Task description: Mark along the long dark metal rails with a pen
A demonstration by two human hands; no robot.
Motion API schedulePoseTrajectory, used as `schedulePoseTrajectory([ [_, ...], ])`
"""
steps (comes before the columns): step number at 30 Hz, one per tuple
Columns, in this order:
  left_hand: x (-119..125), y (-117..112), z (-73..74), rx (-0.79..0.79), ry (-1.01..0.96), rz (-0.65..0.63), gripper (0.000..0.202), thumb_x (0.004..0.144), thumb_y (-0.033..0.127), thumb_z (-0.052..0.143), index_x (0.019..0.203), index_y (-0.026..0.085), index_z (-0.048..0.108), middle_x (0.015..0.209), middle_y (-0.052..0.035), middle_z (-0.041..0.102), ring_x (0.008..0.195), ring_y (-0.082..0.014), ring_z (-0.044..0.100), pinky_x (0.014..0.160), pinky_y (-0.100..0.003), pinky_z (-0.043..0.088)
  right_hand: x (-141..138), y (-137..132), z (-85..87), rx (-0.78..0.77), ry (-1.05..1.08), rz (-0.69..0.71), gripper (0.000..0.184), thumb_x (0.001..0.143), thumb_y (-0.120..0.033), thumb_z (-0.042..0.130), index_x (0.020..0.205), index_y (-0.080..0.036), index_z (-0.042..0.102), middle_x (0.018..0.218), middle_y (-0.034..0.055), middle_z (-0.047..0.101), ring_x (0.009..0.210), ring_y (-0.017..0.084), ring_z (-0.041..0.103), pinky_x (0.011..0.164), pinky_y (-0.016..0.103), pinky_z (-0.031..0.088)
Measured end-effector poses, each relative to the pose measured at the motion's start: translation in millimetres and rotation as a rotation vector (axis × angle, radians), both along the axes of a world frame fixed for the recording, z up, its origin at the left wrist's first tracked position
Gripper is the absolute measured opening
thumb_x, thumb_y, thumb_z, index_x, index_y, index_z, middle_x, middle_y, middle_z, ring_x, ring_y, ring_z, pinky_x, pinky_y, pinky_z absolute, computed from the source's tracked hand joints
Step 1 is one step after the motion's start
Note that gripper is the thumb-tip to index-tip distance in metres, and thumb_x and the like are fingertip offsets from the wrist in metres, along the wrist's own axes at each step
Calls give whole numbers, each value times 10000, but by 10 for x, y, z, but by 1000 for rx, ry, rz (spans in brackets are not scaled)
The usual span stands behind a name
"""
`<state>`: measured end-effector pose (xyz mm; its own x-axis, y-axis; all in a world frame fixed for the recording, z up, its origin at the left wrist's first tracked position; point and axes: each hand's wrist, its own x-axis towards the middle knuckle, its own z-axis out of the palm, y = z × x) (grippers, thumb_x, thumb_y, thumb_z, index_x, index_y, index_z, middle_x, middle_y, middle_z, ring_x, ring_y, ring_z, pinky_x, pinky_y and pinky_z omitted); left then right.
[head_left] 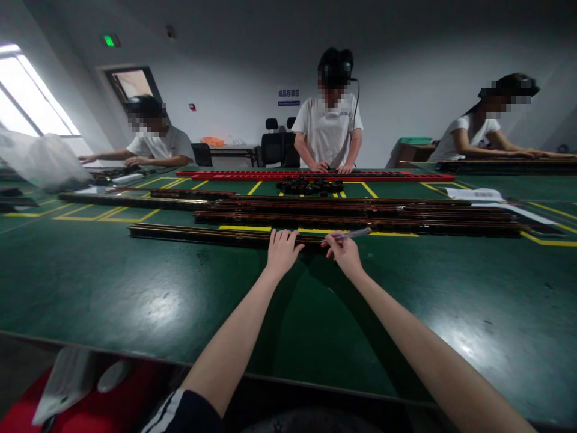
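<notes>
A long dark bundle of thin strips [193, 234] lies across the near part of the table. My left hand [283, 252] rests on its right part, fingers reaching over the top and thumb stretched out to the right. My right hand [345, 255] is closed around a pen-like tool [354, 234] with a pale, clear shaft. The tool slants down to the left, its thin tip close to the right end of the strips. Whether the tip touches them I cannot tell.
Behind lie longer stacks of dark strips [360, 210], a heap of small black pieces [309, 185] and a red slotted rail [406, 176]. A co-worker [328, 129] stands opposite; others work at left and right. A plastic bag [49, 162] sits far left, white paper [475, 194] right.
</notes>
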<state>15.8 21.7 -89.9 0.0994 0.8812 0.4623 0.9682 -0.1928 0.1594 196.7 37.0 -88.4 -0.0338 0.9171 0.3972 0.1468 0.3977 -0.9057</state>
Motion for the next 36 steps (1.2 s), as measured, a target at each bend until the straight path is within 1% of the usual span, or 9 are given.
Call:
schedulePoseTrajectory([
  [9,18,-24,25,-4,14,2,364,959,354,468,1260,173,562,1219,-106,618,1219,-259,520,1176,-494,238,0,-8,5,-7,5,-15,522,734,-703,570,791,-185,567,722,48,692,435,104,543,402,222,403],
  [12,23,-23,22,0,22,2,371,958,347,466,1263,161,563,1222,-114,615,1220,-260,519,1177,-492,237,-2,-9,9,-16,12,-29,537,721,-714,574,787,-181,565,706,51,688,427,104,535,401,225,397],
  [19,32,-4,-14,52,47,17,363,945,334,484,1264,185,573,1220,-100,625,1204,-264,527,1158,-508,274,-11,-23,29,-11,30,-57,588,677,-762,574,770,-181,557,676,59,686,417,113,530,396,238,401],
  [25,33,-7,-21,54,46,11,368,948,320,473,1288,211,564,1263,-92,613,1240,-264,505,1162,-523,260,-6,-32,38,-16,50,-94,626,647,-790,571,777,-177,567,664,59,678,419,120,538,386,240,404],
  [29,30,-1,-27,47,51,5,379,952,319,465,1299,200,561,1275,-94,609,1249,-265,499,1164,-527,255,1,-33,30,-22,54,-113,645,633,-802,570,773,-173,571,664,59,674,424,119,540,390,239,412],
  [36,29,-3,-30,64,58,-5,369,952,312,464,1288,201,570,1260,-89,618,1241,-263,502,1165,-528,252,-8,-33,27,-13,70,-137,608,661,-772,583,766,-173,573,646,59,666,419,124,540,380,242,405],
])
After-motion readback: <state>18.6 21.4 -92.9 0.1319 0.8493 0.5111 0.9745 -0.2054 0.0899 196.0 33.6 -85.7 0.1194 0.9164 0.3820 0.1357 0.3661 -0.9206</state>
